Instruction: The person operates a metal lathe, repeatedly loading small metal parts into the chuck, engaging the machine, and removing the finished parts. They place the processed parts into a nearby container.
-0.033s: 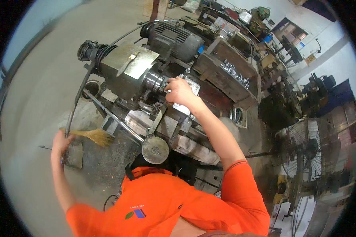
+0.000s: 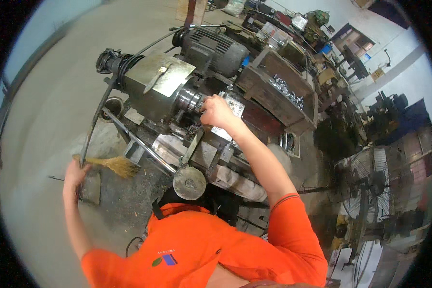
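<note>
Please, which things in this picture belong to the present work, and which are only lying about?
In use, it seems:
- long lever, gripped by the left hand
- machine spindle, with the right hand close by

Probably just lying about:
- straw brush, near the left hand
- flat tool on the machine housing
- fan

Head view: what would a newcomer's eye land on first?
Likely the bright orange shirt across the bottom middle. Next, the right hand at the shiny spindle near mid-picture, and the left hand far left on a long dark bar, with a straw brush just right of it. Right of top centre, a box holds shiny metal parts.
</note>
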`<state>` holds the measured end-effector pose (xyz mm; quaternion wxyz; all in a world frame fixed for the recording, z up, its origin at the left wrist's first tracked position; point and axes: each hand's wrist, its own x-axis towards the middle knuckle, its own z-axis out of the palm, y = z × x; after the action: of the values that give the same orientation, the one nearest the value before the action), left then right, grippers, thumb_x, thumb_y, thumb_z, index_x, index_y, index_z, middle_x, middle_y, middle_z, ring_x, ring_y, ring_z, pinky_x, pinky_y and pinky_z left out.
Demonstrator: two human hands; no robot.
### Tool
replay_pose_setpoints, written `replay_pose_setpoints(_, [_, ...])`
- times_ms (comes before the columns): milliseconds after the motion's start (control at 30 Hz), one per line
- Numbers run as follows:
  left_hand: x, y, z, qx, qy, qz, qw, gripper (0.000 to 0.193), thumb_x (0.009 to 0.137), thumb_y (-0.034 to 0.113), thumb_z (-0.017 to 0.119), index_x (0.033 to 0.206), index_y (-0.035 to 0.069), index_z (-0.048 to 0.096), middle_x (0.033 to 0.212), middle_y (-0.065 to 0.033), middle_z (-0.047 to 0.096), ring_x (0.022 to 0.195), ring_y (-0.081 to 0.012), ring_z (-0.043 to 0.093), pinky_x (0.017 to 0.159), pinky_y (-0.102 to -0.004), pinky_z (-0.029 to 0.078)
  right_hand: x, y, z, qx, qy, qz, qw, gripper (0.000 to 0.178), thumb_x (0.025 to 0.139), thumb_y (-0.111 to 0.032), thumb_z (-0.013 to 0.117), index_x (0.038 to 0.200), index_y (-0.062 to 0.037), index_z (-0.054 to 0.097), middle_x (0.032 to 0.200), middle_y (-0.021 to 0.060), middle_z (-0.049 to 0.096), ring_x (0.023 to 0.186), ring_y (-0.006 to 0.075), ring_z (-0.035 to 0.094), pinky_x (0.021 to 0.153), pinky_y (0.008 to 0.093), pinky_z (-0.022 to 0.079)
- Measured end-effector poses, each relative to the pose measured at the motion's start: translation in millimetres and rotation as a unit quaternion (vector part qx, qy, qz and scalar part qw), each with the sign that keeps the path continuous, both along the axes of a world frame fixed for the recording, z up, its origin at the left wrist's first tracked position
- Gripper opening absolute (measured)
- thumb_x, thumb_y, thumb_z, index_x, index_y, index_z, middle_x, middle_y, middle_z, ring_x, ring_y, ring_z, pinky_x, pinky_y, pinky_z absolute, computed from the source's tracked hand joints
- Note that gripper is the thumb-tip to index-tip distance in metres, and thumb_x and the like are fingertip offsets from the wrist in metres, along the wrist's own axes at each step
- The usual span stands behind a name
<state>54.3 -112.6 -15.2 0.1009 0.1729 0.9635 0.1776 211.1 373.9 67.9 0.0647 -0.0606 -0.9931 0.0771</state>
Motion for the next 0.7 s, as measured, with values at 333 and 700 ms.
replay_pose_setpoints(333, [23, 15, 10, 0.038, 0.051, 0.03, 0.997, 0.028, 0.077, 0.023, 0.063, 0.091, -0.001, 0.06, 0.079, -0.0236, 0.06, 0.077, -0.0402, 0.059, 0.067, -0.0438, 0.045, -23, -6, -19, -0.066, -0.015, -0.131, 0.989, 0.023, 0.058, -0.015, 0.058, 0.072, 0.0005, 0.067, 0.076, 0.0247, 0.062, 0.077, 0.0383, 0.062, 0.073, 0.0373, 0.051])
replay_pose_setpoints(700, [16, 14, -2, -0.02, 0.076, 0.064, 0.995, 0.032, 0.075, 0.026, 0.063, 0.09, -0.002, 0.058, 0.083, -0.0258, 0.059, 0.084, -0.0416, 0.057, 0.071, -0.0465, 0.045, -34, 11, -11, -0.226, 0.077, -0.144, 0.96, 0.026, 0.058, -0.021, 0.063, 0.064, 0.0036, 0.063, 0.074, 0.0256, 0.061, 0.078, 0.0385, 0.062, 0.073, 0.039, 0.05])
